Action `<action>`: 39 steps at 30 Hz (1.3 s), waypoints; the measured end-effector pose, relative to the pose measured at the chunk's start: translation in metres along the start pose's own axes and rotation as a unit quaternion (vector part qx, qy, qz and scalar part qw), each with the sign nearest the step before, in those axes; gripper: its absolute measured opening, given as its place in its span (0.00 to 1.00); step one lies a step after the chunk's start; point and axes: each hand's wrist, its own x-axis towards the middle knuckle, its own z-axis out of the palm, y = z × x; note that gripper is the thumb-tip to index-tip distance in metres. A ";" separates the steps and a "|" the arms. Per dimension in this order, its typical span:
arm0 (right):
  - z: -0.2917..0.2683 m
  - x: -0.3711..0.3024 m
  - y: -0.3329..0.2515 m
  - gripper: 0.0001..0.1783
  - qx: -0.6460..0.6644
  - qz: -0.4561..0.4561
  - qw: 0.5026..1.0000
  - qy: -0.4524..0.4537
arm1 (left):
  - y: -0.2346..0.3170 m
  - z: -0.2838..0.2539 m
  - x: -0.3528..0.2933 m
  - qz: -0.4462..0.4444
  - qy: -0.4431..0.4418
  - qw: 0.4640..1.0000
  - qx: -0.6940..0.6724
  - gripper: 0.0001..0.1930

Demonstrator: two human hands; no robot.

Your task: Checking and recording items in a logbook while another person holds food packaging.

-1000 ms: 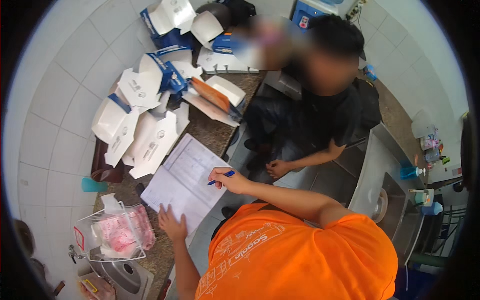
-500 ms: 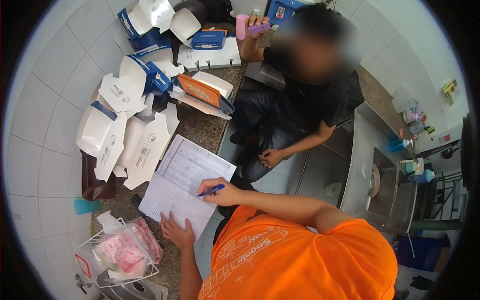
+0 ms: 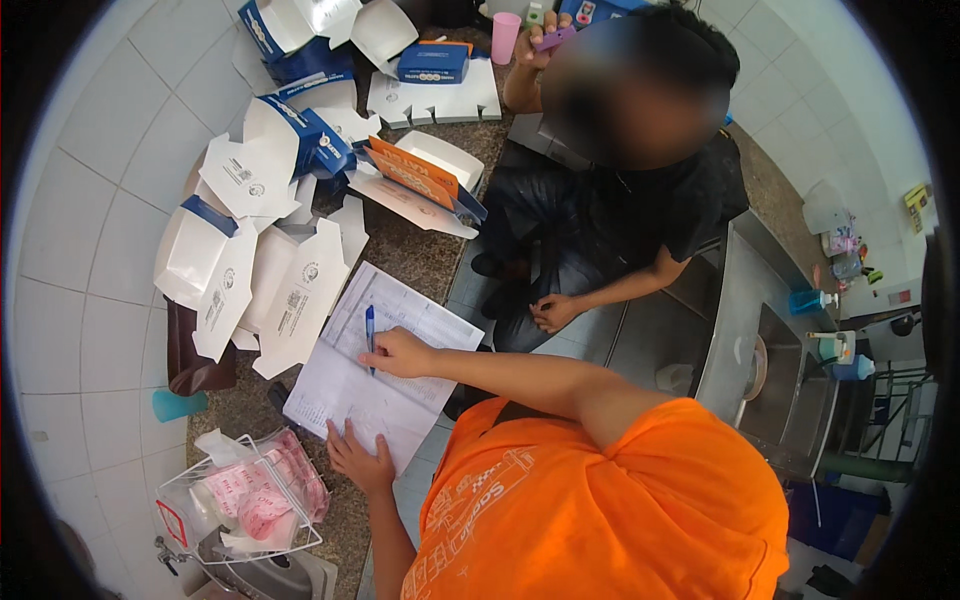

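An open notebook [image 3: 330,372] with written, ruled pages lies at the front of the brown stone counter [image 3: 405,255]. My right hand [image 3: 398,353] is closed round a blue pen [image 3: 370,330], held upright over the upper page. Whether the pen's tip touches the paper is hidden by the fingers. Flat on the lower page rests my left hand [image 3: 360,457], its fingers spread, with nothing in it.
Folded white and blue food boxes [image 3: 290,290] crowd the counter's left. A wire basket [image 3: 300,490] of pink-printed packets stands near a small basin. Across from me sits a person in black [image 3: 640,215], holding a purple object [image 3: 553,40]. A steel sink [image 3: 770,390] is at right.
My right hand has moved left and up the page, and the pen has turned from slanting to upright. My left hand stays flat on the notebook. The whole view has shifted slightly.
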 end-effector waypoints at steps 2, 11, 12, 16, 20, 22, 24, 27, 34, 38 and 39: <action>0.003 -0.004 -0.006 0.24 -0.007 0.005 1.000 -0.006 | 0.001 -0.001 0.001 -0.004 -0.003 1.000 0.002 0.39; -0.077 -0.067 -0.108 0.16 0.295 0.213 0.928 0.079 | -0.003 -0.001 -0.002 -0.001 0.007 1.000 -0.020 0.39; -0.092 -0.066 -0.113 0.16 0.324 0.206 0.913 0.143 | -0.004 -0.001 -0.002 -0.002 0.009 1.000 -0.018 0.39; -0.164 -0.065 -0.149 0.14 0.383 0.131 0.870 0.282 | 0.003 -0.007 -0.001 -0.010 -0.002 1.000 -0.009 0.39; -0.246 -0.059 -0.187 0.12 0.393 0.005 0.861 0.322 | 0.006 -0.002 0.002 -0.002 0.001 1.000 -0.021 0.39; -0.276 -0.052 -0.205 0.12 0.397 -0.071 0.847 0.346 | 0.002 0.003 0.000 0.000 0.012 1.000 -0.019 0.39; -0.274 -0.055 -0.239 0.11 0.387 -0.107 0.854 0.332 | 0.002 0.002 -0.001 -0.002 0.013 1.000 -0.017 0.39; -0.218 -0.093 -0.279 0.09 0.409 -0.251 0.858 0.186 | -0.002 0.002 -0.003 -0.006 0.017 1.000 -0.018 0.39; -0.191 -0.178 -0.394 0.08 0.359 -0.544 0.759 -0.005 | -0.009 0.001 0.000 0.022 0.037 0.999 -0.031 0.40; -0.188 -0.179 -0.386 0.13 0.300 -0.499 0.800 -0.144 | -0.005 -0.001 -0.002 0.010 0.028 0.999 -0.034 0.39; -0.187 -0.179 -0.384 0.13 0.326 -0.496 0.788 -0.163 | -0.002 0.000 -0.002 0.014 0.031 0.999 -0.041 0.39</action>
